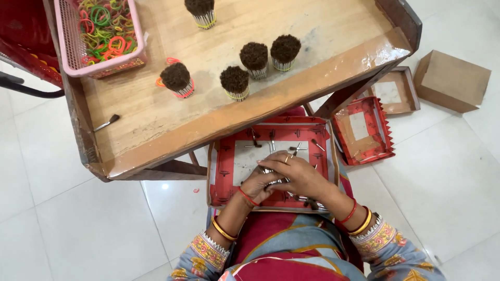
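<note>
My left hand (pixel 256 186) is curled shut around a small bunch of thin metal sticks (pixel 274 182), gripping them from below. My right hand (pixel 298 174) lies over the top of the same bunch, fingers pressed together and bent down onto it, so both hands meet on the sticks. All this sits over the red cardboard tray (pixel 221 171) on my lap, where more loose sticks (pixel 298 148) with dark tips lie scattered on its pale bottom.

Just beyond the tray stands the low wooden table (pixel 250 117). On it five finished bundles (pixel 234 81) stand upright, dark brushy heads up, each bound near the base; four are grouped near the table's middle and one stands at the far edge. A single loose stick (pixel 107 123) lies near the table's left corner. A pink basket of coloured rubber bands (pixel 101 31) sits at the far left.

On the white tiled floor to my right lie another red tray (pixel 364 130), a flat brown tray (pixel 398 91) behind it, and a plain cardboard box (pixel 452 80).
</note>
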